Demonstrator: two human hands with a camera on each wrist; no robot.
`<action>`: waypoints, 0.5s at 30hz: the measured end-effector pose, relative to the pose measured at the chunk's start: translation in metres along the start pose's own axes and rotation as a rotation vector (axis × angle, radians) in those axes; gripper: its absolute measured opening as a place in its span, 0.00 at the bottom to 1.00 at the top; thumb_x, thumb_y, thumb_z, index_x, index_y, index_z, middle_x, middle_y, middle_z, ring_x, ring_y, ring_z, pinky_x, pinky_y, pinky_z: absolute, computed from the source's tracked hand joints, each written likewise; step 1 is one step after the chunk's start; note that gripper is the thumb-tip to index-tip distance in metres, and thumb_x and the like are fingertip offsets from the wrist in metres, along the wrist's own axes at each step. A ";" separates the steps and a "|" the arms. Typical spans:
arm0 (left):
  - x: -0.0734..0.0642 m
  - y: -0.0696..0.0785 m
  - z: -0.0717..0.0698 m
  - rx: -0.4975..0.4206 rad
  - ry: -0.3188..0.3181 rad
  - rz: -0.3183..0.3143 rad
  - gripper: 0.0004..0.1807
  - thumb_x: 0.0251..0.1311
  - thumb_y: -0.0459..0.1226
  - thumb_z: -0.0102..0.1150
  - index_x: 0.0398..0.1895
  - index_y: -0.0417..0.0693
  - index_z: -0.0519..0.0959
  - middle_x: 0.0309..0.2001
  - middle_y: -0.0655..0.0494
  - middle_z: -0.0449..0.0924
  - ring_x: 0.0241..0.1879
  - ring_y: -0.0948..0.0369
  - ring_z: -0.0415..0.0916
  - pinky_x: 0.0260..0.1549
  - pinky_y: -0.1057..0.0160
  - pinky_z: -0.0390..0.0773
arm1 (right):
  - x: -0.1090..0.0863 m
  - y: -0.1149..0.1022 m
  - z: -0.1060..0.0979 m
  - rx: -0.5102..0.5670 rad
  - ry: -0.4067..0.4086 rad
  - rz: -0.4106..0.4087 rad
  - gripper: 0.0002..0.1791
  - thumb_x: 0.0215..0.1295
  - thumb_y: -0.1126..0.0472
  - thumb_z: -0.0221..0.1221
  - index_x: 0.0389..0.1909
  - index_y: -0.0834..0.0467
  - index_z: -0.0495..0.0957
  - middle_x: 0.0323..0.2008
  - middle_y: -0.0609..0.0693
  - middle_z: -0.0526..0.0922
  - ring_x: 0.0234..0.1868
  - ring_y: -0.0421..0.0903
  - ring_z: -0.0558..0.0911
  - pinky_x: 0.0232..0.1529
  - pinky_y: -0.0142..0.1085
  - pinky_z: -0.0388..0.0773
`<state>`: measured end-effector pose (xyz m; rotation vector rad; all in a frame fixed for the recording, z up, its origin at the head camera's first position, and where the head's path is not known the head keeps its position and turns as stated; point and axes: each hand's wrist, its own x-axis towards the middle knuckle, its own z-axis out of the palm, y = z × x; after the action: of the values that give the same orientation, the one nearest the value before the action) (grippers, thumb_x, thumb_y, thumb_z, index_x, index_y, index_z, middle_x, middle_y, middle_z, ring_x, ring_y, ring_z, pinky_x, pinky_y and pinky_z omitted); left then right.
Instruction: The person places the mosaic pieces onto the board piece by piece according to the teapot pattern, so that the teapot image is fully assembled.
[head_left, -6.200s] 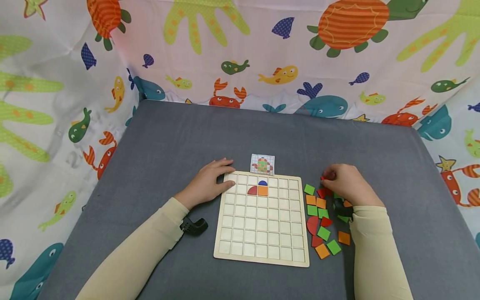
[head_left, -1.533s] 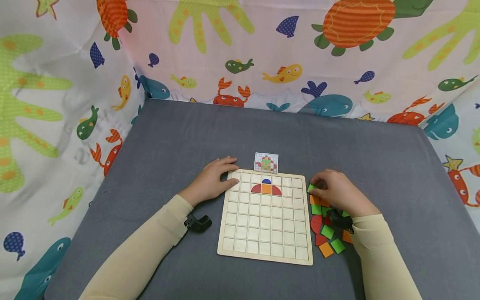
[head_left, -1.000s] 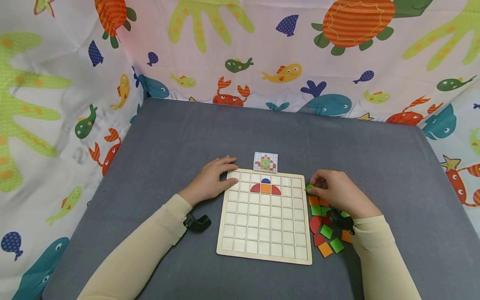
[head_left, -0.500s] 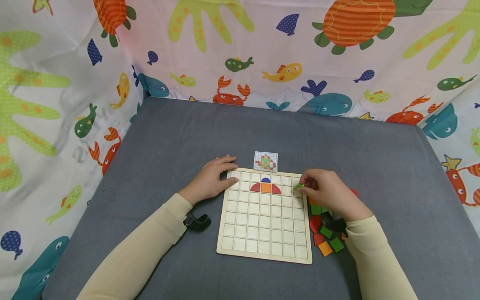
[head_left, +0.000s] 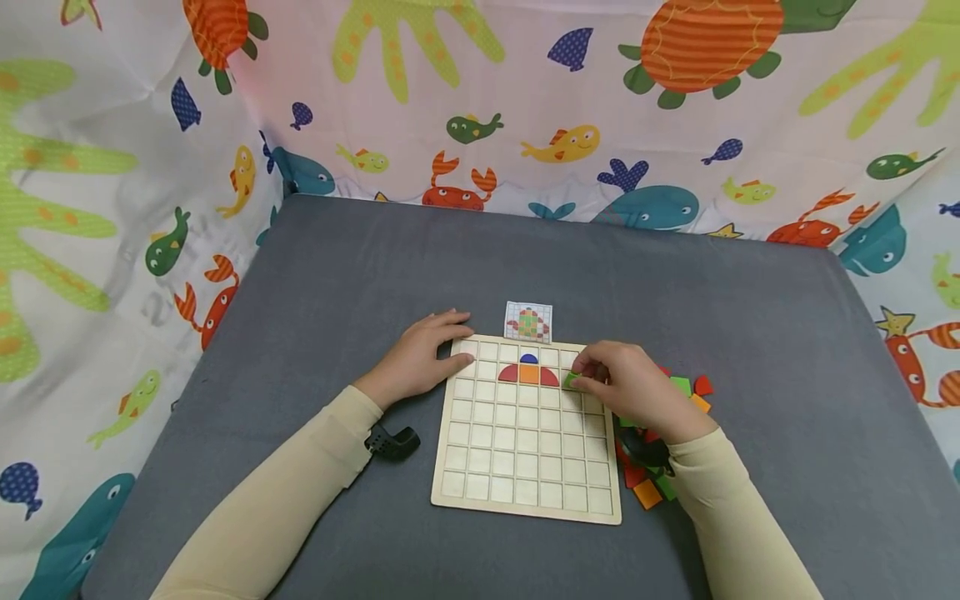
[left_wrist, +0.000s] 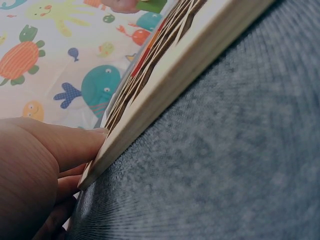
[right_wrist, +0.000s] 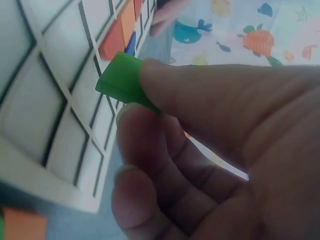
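Observation:
My left hand (head_left: pixel 411 360) holds the far left corner of the wooden grid board (head_left: pixel 504 458). In the left wrist view its thumb (left_wrist: pixel 82 145) lies on the board's edge, with other fingers partly hidden behind the corner. My right hand (head_left: pixel 637 387) pinches a green square tile (right_wrist: pixel 120 77) between thumb and fingers, tilted over the board's upper right part. On the board, an orange square (head_left: pixel 528 374) sits between a left red quarter-round tile (head_left: pixel 508 373) and a right one (head_left: pixel 549 377). A blue half-round tile (head_left: pixel 528 358) sits above the orange square.
A small pattern card (head_left: pixel 528 322) lies against the board's far edge. Loose red, orange and green tiles, such as an orange one (head_left: pixel 647 495), lie right of the board, partly hidden under my right forearm. A patterned curtain (head_left: pixel 465 75) surrounds the grey tabletop (head_left: pixel 360 258).
A second red quarter-round tile has joined the orange square. My right hand has picked up a green tile from the pile and carried it left over the board. My left hand stays put.

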<state>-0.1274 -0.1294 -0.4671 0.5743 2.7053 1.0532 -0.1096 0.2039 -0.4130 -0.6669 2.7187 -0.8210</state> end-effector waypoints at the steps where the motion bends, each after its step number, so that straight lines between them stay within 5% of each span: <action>1: 0.000 0.000 0.000 0.000 -0.001 -0.001 0.27 0.73 0.47 0.65 0.71 0.48 0.78 0.80 0.53 0.64 0.82 0.52 0.53 0.82 0.41 0.52 | 0.001 -0.001 0.002 0.004 -0.004 -0.005 0.04 0.67 0.63 0.71 0.37 0.55 0.85 0.31 0.44 0.81 0.31 0.42 0.76 0.31 0.33 0.78; 15: 0.000 -0.002 0.000 0.006 -0.001 -0.006 0.27 0.74 0.47 0.64 0.71 0.49 0.78 0.80 0.54 0.64 0.82 0.52 0.53 0.82 0.42 0.53 | 0.007 -0.008 0.018 0.066 -0.073 -0.066 0.02 0.69 0.64 0.69 0.40 0.55 0.88 0.34 0.41 0.83 0.34 0.40 0.79 0.36 0.33 0.82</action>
<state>-0.1278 -0.1305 -0.4685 0.5676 2.7085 1.0436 -0.1069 0.1864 -0.4238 -0.7613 2.6057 -0.8794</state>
